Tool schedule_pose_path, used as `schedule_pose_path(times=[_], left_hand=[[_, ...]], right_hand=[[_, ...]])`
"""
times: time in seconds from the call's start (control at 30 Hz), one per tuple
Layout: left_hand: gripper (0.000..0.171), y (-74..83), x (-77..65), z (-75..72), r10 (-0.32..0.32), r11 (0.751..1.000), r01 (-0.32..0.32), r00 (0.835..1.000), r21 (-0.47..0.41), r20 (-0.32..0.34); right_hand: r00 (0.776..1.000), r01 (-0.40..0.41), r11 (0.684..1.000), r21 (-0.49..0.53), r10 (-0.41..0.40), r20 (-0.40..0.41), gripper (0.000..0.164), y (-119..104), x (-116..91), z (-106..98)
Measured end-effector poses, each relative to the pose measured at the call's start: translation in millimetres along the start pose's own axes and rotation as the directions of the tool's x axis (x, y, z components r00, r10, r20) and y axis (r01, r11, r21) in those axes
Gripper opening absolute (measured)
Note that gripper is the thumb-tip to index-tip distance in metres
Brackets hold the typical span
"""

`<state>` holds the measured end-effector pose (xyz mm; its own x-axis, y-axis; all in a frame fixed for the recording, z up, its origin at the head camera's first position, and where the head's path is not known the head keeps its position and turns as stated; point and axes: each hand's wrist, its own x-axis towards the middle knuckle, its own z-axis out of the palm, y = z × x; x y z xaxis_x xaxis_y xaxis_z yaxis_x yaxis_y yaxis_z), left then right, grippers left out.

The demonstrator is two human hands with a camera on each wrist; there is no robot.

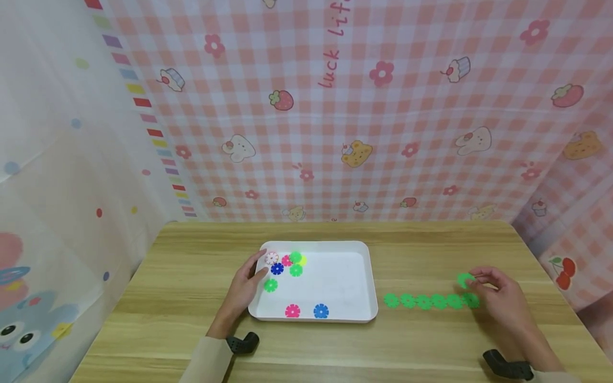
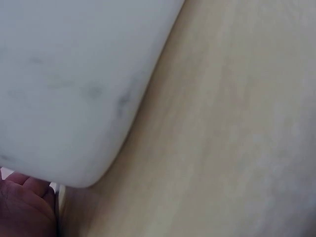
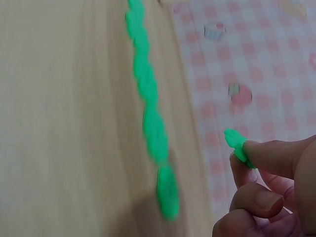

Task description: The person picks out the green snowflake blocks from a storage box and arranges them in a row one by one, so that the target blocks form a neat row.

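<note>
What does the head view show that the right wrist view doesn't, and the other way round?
Only the head view: the white tray, the discs of several colours in it, the left hand at its edge, and both ends of the row of green discs.

Only the right wrist view: a fingernail on the right hand, and its curled fingers from close by.

Both: the right hand pinching a green disc, part of that row, the wooden tabletop and the pink-checked cloth.
</note>
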<state>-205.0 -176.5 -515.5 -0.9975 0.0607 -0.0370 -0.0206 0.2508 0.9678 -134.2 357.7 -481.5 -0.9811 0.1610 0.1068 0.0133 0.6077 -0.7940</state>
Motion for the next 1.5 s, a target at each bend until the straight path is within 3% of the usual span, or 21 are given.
schedule_pose_path(times=[0.23, 0.43, 1.0, 1.5], left_hand=[[0.047, -0.5, 0.2, 0.3, -0.008, 1.000, 0.008, 1.000, 0.004, 0.000], [0.047, -0.3, 0.2, 0.2, -0.008, 1.000, 0.008, 1.000, 0.006, -0.006], [0.046, 0.2, -0.1, 0.7, -0.003, 1.000, 0.004, 1.000, 0.010, -0.013], [0.047, 1.8, -1.0, 1.0, -0.003, 1.000, 0.003, 1.000, -0.001, -0.006]], right_hand=[[0.994, -0.106, 0.994, -0.022, 0.106, -0.025, 0.038, 32, -8, -23], [0.982, -0.183, 0.983, 0.011, 0.184, -0.042, 0.029, 48, -12, -26], [0.983, -0.177, 0.984, 0.006, 0.176, 0.058, 0.033, 55, -12, -24], [0.991, -0.135, 0.990, -0.038, 0.135, 0.016, 0.033, 53, -13, -22]])
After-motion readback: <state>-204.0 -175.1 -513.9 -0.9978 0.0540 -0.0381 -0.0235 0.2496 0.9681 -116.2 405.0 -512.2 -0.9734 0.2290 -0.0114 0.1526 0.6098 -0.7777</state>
